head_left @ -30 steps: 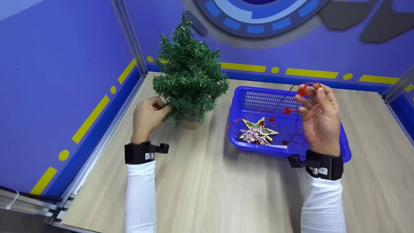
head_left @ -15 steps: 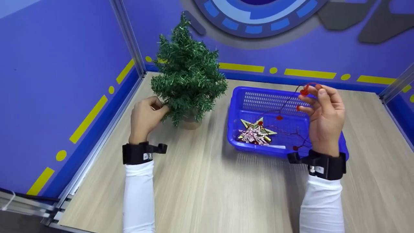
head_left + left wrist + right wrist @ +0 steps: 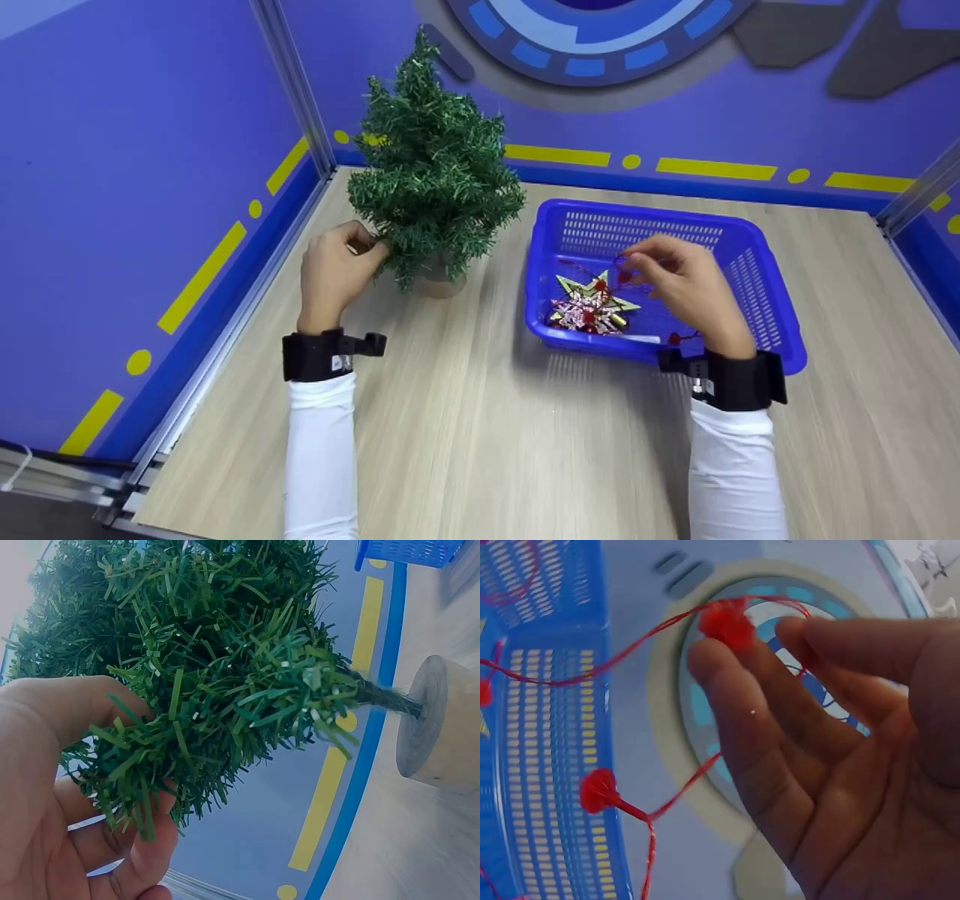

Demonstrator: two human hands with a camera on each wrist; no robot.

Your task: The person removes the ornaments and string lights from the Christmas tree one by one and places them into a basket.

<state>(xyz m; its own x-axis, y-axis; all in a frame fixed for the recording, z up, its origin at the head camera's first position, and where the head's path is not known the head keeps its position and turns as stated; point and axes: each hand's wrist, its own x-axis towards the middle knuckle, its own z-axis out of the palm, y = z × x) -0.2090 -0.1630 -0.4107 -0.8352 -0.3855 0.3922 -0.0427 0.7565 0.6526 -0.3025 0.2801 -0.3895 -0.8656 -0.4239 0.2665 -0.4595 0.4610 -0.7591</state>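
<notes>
A small green artificial Christmas tree (image 3: 435, 157) stands on a round wooden base (image 3: 441, 285) at the back left. My left hand (image 3: 334, 277) pinches one of its low left branches (image 3: 139, 757), thumb and fingers around the tip. Over the blue basket (image 3: 645, 212), my right hand (image 3: 690, 292) pinches a thin red garland string (image 3: 641, 652) between thumb and forefinger. Small red round pieces (image 3: 598, 791) hang along the string, one close by my fingertips. The lower part of the string trails down into the basket.
Inside the basket lie a gold star (image 3: 624, 304), a pink glittery snowflake (image 3: 585, 306) and a white strip (image 3: 641, 339) at the front edge. Blue panels (image 3: 187, 112) wall the table (image 3: 480, 420) at the left and back.
My right hand has turned over, palm now downward, and moved left and lower over the basket with the garland string. My left hand keeps its pinch on the branch.
</notes>
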